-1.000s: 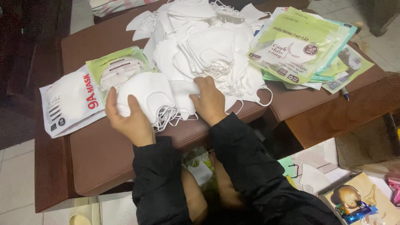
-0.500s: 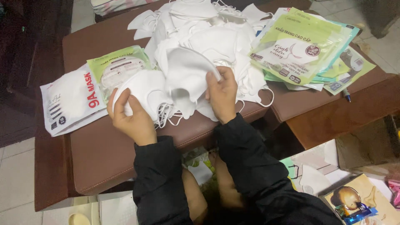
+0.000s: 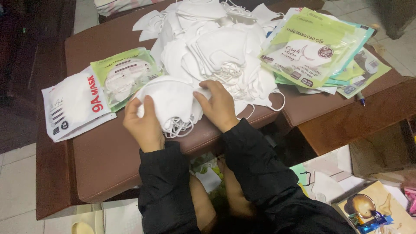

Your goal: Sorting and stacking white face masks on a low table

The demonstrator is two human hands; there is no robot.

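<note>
A small stack of white folded face masks [image 3: 170, 103] lies on the brown padded seat [image 3: 104, 151] in front of me. My left hand [image 3: 144, 125] grips its left end and my right hand [image 3: 218, 105] presses on its right end. The masks' ear loops hang out below the stack. Just behind it a large loose heap of white masks [image 3: 212, 41] covers the middle of the seat.
A white filled mask packet [image 3: 73, 104] and a green one [image 3: 125, 76] lie to the left. A pile of green flat packets [image 3: 318, 47] sits at the right, with a pen [image 3: 361, 98] beside it. Boxes and papers [image 3: 372, 208] lie on the floor at lower right.
My right hand lifted one mask from the heap and laid it onto the small stack. Both hands now close around the stack from either end.
</note>
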